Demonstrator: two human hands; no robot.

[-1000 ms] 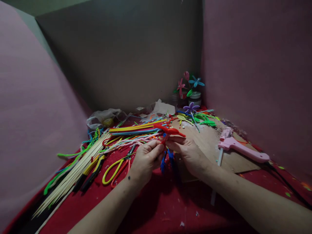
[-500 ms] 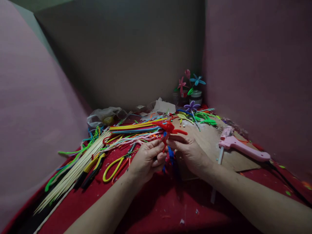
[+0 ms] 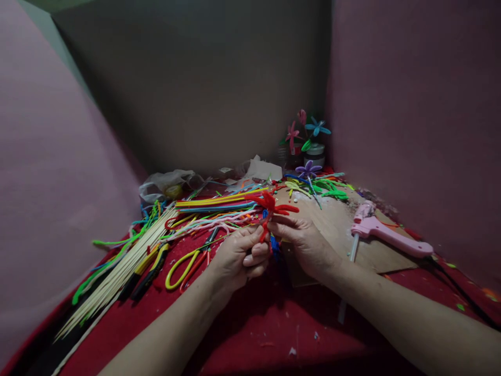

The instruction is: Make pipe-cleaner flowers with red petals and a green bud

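A red pipe-cleaner flower (image 3: 268,201) with several petals stands up between my two hands, held over the middle of the red cloth. My left hand (image 3: 243,251) pinches its lower end, with a red strand showing at the fingertips. From the other side, my right hand (image 3: 303,237) grips the flower's base between thumb and fingers. Blue pipe cleaners (image 3: 275,246) lie just beyond and below the fingers. To the left of my left hand rest yellow-and-red-handled scissors (image 3: 183,270), partly hidden by it.
A pink glue gun (image 3: 391,237) with a glue stick lies on the cardboard (image 3: 329,224) at right. Wooden sticks (image 3: 121,271), pliers (image 3: 151,269) and coloured pipe cleaners (image 3: 223,201) spread at left. A purple flower (image 3: 308,169) and a jar (image 3: 314,155) stand at the back.
The red flower has turned a little, and its petals now look more separate. Both hands keep their hold at nearly the same place.
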